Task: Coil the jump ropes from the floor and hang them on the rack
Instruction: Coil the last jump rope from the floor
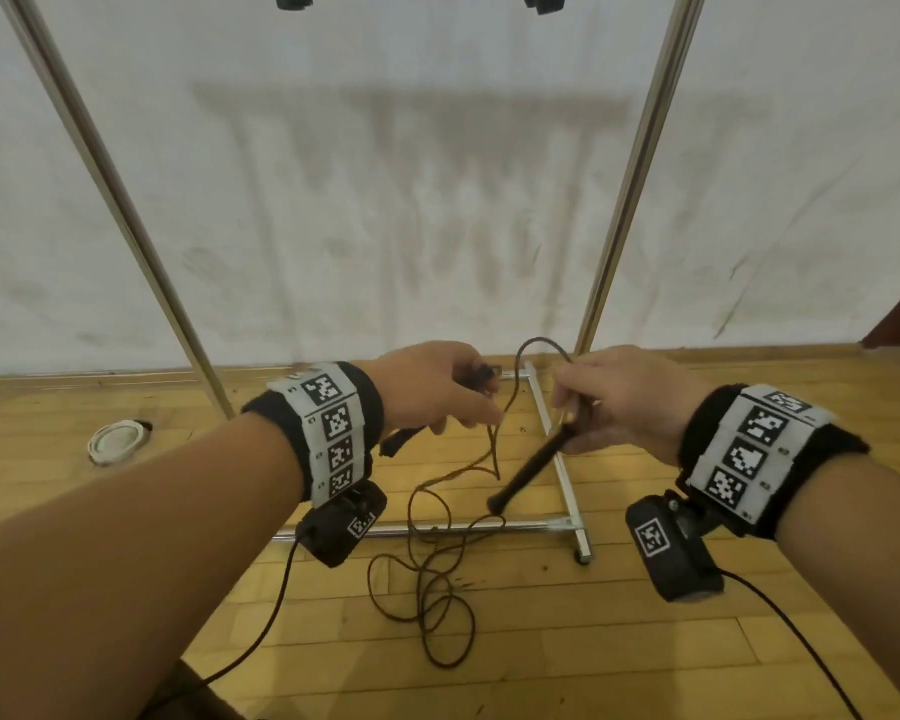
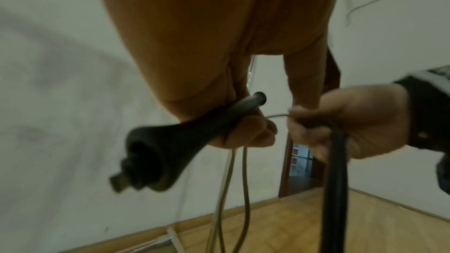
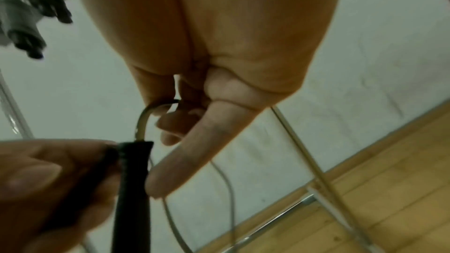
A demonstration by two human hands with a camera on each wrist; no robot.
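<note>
Left hand [image 1: 427, 392] curled round one black handle [image 2: 170, 141] of the jump rope [image 1: 437, 563], thin brown cord strands pinched with it; right hand [image 1: 619, 402], just beside, grips the second black handle [image 1: 533, 467], which slants down toward the floor. Cord arcs between the hands, the rest trailing in loose tangled loops on the wood floor [image 1: 593, 641] in front of the rack [image 1: 552, 439]. Rack's chrome uprights rise before a scuffed white wall [image 1: 385, 174]; a white ring [image 1: 118, 440] lies on the floor left of the rack.
</note>
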